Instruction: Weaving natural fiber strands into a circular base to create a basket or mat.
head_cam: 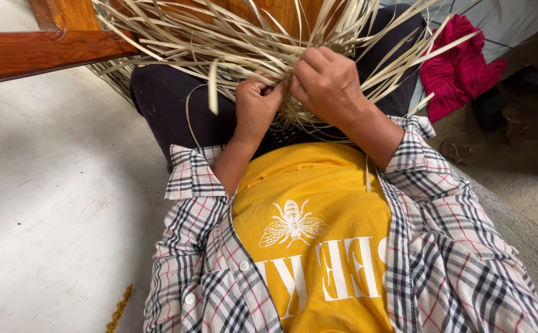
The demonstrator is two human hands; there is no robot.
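Note:
A half-woven piece of pale bamboo strips (232, 49) rests on my lap, its loose ends fanning out in all directions. My left hand (255, 108) is closed around a few strips near the woven centre. My right hand (327, 83) lies just beside it, knuckles up, fingers curled over strips and pinching them against the left hand. The woven base under both hands is mostly hidden. I wear dark trousers, a yellow shirt and a plaid overshirt with rolled sleeves.
A brown wooden furniture frame (41, 52) juts in at the upper left, touching the strips. A crumpled magenta cloth (460, 65) lies at the upper right. Pale concrete floor (47, 203) spreads left; a small gold tinsel scrap (119, 308) lies near the bottom.

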